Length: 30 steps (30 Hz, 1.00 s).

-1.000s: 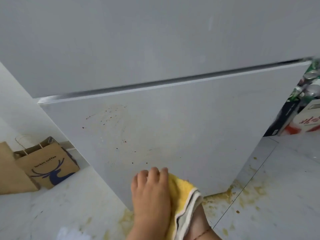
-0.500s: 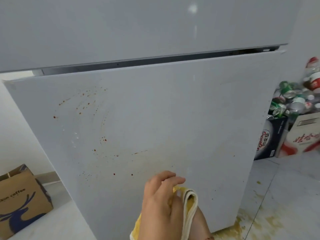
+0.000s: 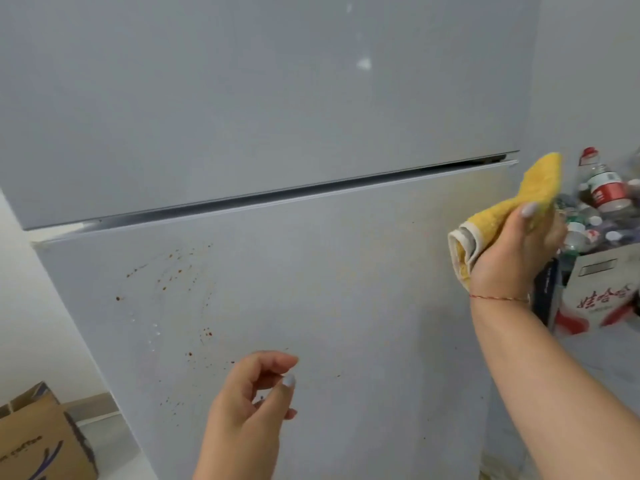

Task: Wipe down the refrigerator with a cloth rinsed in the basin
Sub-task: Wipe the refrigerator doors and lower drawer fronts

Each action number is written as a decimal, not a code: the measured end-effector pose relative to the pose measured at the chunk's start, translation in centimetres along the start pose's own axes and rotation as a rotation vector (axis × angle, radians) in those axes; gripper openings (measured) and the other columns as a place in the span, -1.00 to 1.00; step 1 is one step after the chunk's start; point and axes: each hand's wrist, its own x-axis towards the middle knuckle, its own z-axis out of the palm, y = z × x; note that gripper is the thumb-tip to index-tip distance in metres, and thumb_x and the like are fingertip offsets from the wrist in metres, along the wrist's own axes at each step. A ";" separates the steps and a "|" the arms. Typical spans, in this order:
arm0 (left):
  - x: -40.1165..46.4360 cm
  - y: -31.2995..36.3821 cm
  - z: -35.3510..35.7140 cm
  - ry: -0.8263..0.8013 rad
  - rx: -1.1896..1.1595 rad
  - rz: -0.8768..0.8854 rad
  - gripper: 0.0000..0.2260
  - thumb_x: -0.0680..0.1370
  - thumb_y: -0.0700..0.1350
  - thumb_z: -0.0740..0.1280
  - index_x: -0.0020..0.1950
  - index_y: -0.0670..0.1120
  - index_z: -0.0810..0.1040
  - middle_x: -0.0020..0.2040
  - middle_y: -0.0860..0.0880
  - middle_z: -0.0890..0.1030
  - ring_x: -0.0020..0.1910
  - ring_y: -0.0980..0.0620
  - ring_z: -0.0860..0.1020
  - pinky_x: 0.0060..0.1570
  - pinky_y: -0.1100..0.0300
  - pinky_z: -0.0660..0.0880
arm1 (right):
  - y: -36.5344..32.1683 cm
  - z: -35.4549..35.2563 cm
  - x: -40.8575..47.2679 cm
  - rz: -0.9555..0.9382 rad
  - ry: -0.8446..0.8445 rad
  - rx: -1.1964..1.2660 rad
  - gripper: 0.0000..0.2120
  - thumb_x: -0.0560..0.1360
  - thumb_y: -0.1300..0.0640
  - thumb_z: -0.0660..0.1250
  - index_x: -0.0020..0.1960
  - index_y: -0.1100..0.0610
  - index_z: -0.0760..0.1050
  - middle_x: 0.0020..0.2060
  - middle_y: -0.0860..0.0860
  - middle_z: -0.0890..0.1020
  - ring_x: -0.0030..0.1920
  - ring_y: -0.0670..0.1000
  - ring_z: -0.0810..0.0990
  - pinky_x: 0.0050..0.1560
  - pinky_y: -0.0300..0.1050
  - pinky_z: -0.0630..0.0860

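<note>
One refrigerator point(image 3: 311, 271), pale grey, fills most of the view, with two doors stacked: upper door point(image 3: 242, 98) and lower door point(image 3: 311, 306), a dark seam between them slanting up to the right. Lower door is dirty: reddish-brown specks scattered over its left half, a few water droplets on the left, faint yellowish smearing in the middle. Upper door has one small white smudge near top centre.

One cloth point(image 3: 509, 206), yellow with a pale edge band, bunched, held up at the right edge of the lower door just below the seam; whether it touches the door, cannot tell. Right hand point(image 3: 516, 244) grips it, fingers and thumb clamped round the fabric, one end sticking up above the fist, folded end hanging out to the left. Thin red string bracelet on that wrist.

Left hand point(image 3: 249, 403) hovers in front of the lower door, holding nothing, fingers loosely curled and slightly apart, thumb near the index tip; contact with the door, cannot tell.

One brown paper bag point(image 3: 41, 441) with dark blue print, bottom left on the floor. Right of the refrigerator: one white-and-red cardboard box point(image 3: 602, 292) piled with plastic bottles point(image 3: 602, 188), count unclear, blurred. One dark box point(image 3: 545, 289) just beside it, partly behind the right wrist.
</note>
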 end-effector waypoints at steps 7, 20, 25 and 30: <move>0.9 1.7 -4.5 0.085 0.068 0.013 -0.82 0.51 -0.34 0.32 -0.13 -0.08 0.62 -0.19 -0.18 0.58 -0.22 -0.03 0.56 -0.32 0.21 0.53 | 0.4 6.0 -3.7 -0.135 -0.079 -0.501 -0.26 0.49 -0.19 -0.31 0.54 0.18 0.01 0.52 0.17 0.08 0.53 0.15 0.02 0.49 0.09 -0.12; 1.3 3.3 -11.2 0.280 0.067 0.061 -0.81 0.57 -0.25 0.23 -0.13 -0.09 0.61 -0.36 0.06 0.58 -0.32 0.02 0.56 -0.31 0.09 0.48 | -6.6 11.0 -18.8 -0.509 -0.338 -0.578 -0.33 0.56 -0.18 -0.20 0.53 0.18 0.04 0.50 0.24 0.13 0.50 0.26 0.06 0.42 0.33 0.03; 1.7 3.6 -14.1 0.346 0.050 0.059 -0.77 0.59 -0.23 0.18 -0.16 -0.12 0.60 -0.36 0.04 0.55 -0.35 0.03 0.52 -0.37 0.15 0.42 | -9.5 12.8 -24.7 -0.768 -0.505 -0.499 -0.38 0.55 -0.16 -0.06 0.51 0.14 0.14 0.49 0.20 0.16 0.50 0.24 0.08 0.41 0.38 0.02; 2.0 3.4 -16.7 0.398 0.031 0.043 -0.75 0.61 -0.20 0.17 -0.15 -0.14 0.60 -0.34 0.01 0.55 -0.35 0.01 0.52 -0.36 0.12 0.41 | -11.7 14.7 -28.7 -0.918 -0.628 -0.467 -0.42 0.57 -0.14 -0.01 0.52 0.09 0.15 0.50 0.15 0.15 0.51 0.18 0.04 0.45 0.32 -0.05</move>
